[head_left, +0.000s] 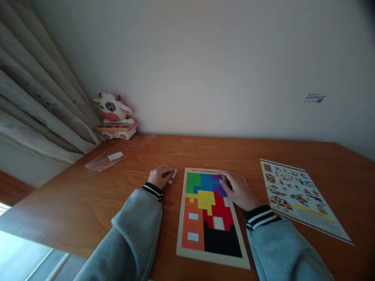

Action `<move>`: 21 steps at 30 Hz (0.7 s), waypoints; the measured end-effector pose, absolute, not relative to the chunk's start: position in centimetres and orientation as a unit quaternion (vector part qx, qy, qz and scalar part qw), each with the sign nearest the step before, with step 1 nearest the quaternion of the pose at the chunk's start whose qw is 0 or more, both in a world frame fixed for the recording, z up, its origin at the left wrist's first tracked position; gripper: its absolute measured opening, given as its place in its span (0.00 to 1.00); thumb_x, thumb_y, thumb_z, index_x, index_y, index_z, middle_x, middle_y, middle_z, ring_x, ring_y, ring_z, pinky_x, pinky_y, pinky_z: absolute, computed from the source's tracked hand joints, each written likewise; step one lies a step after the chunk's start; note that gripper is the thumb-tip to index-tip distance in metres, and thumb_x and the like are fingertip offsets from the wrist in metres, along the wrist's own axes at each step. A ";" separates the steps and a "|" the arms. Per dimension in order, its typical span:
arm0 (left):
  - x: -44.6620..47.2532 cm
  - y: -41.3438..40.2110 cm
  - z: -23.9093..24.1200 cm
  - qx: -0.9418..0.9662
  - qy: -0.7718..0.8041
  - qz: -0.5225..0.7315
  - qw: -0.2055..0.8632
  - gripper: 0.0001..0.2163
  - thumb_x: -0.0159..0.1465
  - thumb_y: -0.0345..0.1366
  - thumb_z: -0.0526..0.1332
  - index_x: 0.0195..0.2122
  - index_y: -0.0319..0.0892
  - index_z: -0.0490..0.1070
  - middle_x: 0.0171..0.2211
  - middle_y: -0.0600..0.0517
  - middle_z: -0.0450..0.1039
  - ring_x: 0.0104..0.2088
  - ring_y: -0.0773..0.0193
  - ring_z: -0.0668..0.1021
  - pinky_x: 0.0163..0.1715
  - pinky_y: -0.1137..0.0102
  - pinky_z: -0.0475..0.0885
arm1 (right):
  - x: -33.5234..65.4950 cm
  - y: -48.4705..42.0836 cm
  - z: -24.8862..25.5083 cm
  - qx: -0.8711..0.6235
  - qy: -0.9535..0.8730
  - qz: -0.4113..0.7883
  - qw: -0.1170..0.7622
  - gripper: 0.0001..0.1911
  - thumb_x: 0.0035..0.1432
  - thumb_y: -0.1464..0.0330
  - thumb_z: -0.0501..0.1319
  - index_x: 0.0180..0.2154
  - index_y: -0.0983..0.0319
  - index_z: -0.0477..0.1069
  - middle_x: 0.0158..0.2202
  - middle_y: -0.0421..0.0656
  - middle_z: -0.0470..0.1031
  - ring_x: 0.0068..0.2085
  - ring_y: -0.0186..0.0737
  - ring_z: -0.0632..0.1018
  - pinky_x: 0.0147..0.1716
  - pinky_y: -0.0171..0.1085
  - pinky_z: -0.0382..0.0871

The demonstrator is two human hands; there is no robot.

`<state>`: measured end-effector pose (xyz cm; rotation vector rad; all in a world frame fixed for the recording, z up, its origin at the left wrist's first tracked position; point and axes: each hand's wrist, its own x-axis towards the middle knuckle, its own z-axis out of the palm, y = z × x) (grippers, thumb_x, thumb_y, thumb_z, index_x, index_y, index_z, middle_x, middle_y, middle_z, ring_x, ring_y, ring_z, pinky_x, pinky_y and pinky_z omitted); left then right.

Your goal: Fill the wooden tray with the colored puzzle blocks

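A wooden block puzzle board [213, 256] lies flat on the table in front of me. Green, blue, purple, yellow, orange, red and black pieces fit together inside its pale frame. White rectangles show among the orange and red pieces; I cannot tell whether they are pieces or bare base. Left of the board, my left hand [159, 176] rests on the table, its fingers pinched on a small white piece [174, 173]. A second white piece [170, 181] lies close under those fingers. My right hand [238, 190] lies over the board's upper right edge, thumb and fingers apart, touching near the purple pieces [216, 189].
On the right lies a printed sheet [299, 195] with coloured figures. A clear plastic bag [101, 160] with a white label is at the left. Behind it a toy cow with a keyboard [115, 117] stands by the curtain [38, 86]. A wall closes off the table's back.
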<state>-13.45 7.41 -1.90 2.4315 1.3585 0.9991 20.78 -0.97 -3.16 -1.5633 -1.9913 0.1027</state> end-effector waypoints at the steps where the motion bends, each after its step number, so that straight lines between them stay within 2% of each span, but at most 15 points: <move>1: -13.4 7.4 -2.0 0.817 0.465 0.330 0.085 0.11 0.64 0.40 0.58 0.38 0.45 0.80 0.36 0.50 0.79 0.35 0.64 0.80 0.36 0.72 0.75 | 20.8 -0.9 -3.2 -0.589 -0.750 0.038 0.299 0.19 0.65 0.62 0.52 0.55 0.57 0.67 0.54 0.47 0.74 0.54 0.49 0.73 0.54 0.52 0.62; 8: -13.1 6.7 -1.6 0.819 0.497 0.282 0.055 0.11 0.63 0.38 0.58 0.39 0.44 0.80 0.33 0.51 0.78 0.30 0.66 0.78 0.33 0.73 0.73 | 20.8 -0.9 -3.1 -0.594 -0.748 0.042 0.293 0.19 0.65 0.62 0.52 0.55 0.58 0.67 0.54 0.48 0.74 0.55 0.49 0.73 0.53 0.52 0.62; 13: -12.7 6.4 -1.6 0.830 0.499 0.249 0.001 0.12 0.64 0.38 0.56 0.38 0.45 0.80 0.33 0.49 0.77 0.33 0.64 0.77 0.35 0.72 0.72 | 20.7 -0.9 -2.8 -0.591 -0.748 0.041 0.297 0.18 0.65 0.62 0.52 0.54 0.58 0.68 0.54 0.47 0.74 0.55 0.49 0.73 0.53 0.51 0.63; 18: -12.5 6.4 -1.6 0.844 0.482 0.229 -0.050 0.17 0.67 0.43 0.54 0.31 0.42 0.80 0.32 0.48 0.76 0.33 0.63 0.76 0.38 0.70 0.72 | 20.7 -1.0 -2.6 -0.583 -0.753 0.040 0.302 0.17 0.65 0.63 0.53 0.53 0.58 0.69 0.53 0.48 0.75 0.54 0.49 0.74 0.53 0.52 0.63; 21: -12.5 6.4 -1.8 0.853 0.467 0.226 -0.059 0.15 0.66 0.46 0.57 0.35 0.44 0.80 0.33 0.48 0.76 0.34 0.62 0.76 0.38 0.70 0.72 | 20.7 -0.9 -2.7 -0.581 -0.754 0.042 0.304 0.17 0.65 0.62 0.53 0.53 0.58 0.68 0.54 0.47 0.75 0.54 0.49 0.74 0.54 0.53 0.63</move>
